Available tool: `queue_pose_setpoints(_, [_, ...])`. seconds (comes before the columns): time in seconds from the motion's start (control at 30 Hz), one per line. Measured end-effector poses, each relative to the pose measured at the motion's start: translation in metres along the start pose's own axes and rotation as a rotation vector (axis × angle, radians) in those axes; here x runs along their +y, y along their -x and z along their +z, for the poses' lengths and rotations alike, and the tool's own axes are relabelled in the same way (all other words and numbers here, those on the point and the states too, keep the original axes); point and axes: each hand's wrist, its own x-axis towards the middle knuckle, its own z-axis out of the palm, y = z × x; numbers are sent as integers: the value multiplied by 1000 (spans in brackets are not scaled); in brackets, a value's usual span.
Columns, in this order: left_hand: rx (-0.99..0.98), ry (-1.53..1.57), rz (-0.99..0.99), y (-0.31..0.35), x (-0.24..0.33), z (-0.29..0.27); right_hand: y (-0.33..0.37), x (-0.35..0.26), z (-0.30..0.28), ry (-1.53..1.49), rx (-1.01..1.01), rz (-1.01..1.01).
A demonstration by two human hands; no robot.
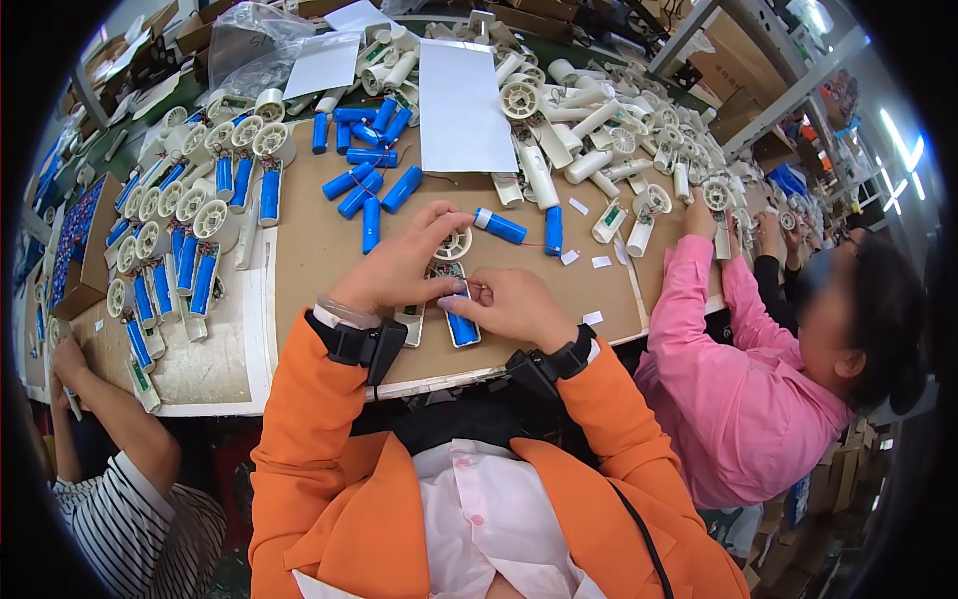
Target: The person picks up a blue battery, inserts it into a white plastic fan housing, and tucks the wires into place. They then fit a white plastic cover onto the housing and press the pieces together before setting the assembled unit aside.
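On the table in front of me lies an opened handheld fan housing of white plastic, its round fan end [455, 246] turned away from me. A small circuit board [446, 270] shows in its middle, and a blue cylindrical battery [462, 328] sits in its handle half. My left hand [394, 268] curves over the fan's left side, gripping it with thumb near the board and fingers by the round end. My right hand [521, 304] is closed in a pinch on a thin wire [471, 284] beside the board. Another white shell part [410, 324] lies partly under my left hand.
Loose blue batteries [369, 158] lie ahead, beside a white paper sheet [464, 110]. Fan halves with batteries [186, 255] stand in rows at left; white housings [599, 130] pile up at right. A co-worker in pink [743, 379] sits right; a striped-shirt co-worker [145, 519] sits left.
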Motion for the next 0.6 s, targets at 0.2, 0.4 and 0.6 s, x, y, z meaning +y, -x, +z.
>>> queue_pose_setpoints(0.2, [77, -54, -27, -1, -1, 8, -8, 12, 9, -16, -39, -39])
queue_pose_setpoints(0.4, [88, -60, -32, -4, 3, 9, -9, 13, 8, -3, -53, -36])
queue_pose_setpoints(0.6, [70, -45, 20, -3, -3, 6, 3, 4, -5, -133, -143, -39])
